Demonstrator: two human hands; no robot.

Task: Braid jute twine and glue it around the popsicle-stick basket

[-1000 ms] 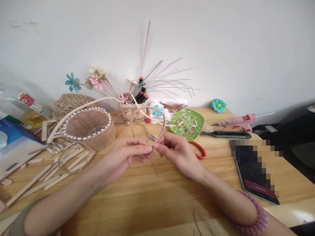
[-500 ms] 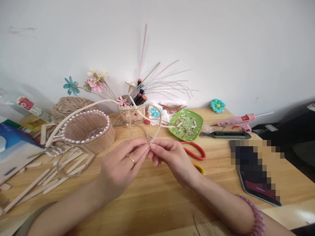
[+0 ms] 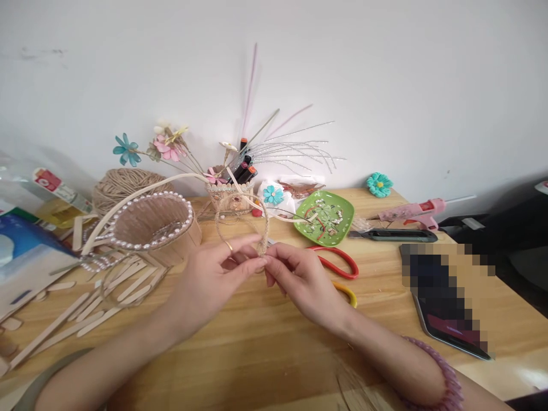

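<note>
Nearest to us, our right forearm wears a bracelet [image 3: 434,362], held low over the bare front of the table [image 3: 252,365]. Beyond it our right hand [image 3: 306,279] pinches the near end of the braided hoop [image 3: 266,228] between thumb and forefinger. Our left hand [image 3: 208,274] meets it there: its forefinger stretches up to the braid, apart from the thumb, and the thumb tip touches the right's fingertips. Whether the left is nipping cord we cannot tell, for the fingers hide it.

The hoop stands up from our fingertips, above the table and in front of the pot [image 3: 231,201]. To handle its end well, we should let the right pinch bear the weight, close to the join, and let the left work with light, even tension, so the ring keeps its round and the braid does not loosen. A hard tug would probably pull it oval.

The scissors [image 3: 353,264] lie just beyond the right hand, handles towards us, so we would do well to keep that wrist raised. Farther off, the basket [image 3: 186,242] sits on the left and the dish [image 3: 348,214] on the right; we had better not let the hoop snag on either.
</note>
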